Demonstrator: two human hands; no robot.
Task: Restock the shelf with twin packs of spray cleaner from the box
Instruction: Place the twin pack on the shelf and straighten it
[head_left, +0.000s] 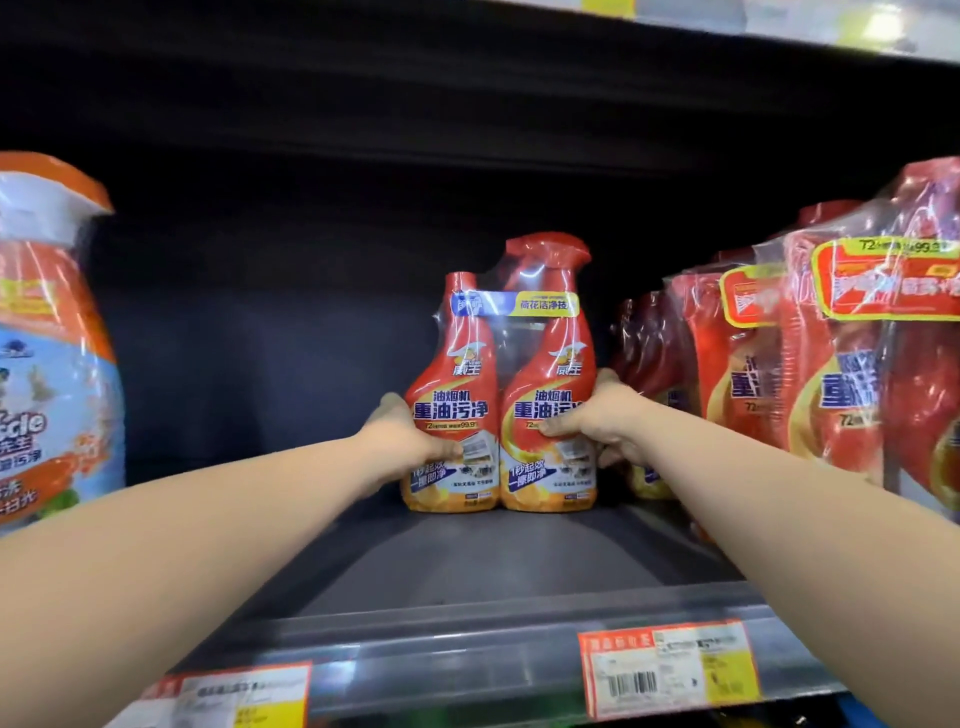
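While my left hand (410, 439) grips the twin pack (498, 384) on its left side & my right hand (597, 428) grips its right side, thumbs curled over the front labels, the pack stands upright deep on the shelf (467, 566), near the back edge, approx. mid-width, w/ a row of same packs (779, 374) just beside it toward the right edge. To do this well, I reckon: base flat, labels facing front, slide it snug vs. the neighbours w/o crushing the wrap, then release both sides evenly so it doesn't tip. Box isn't in view.
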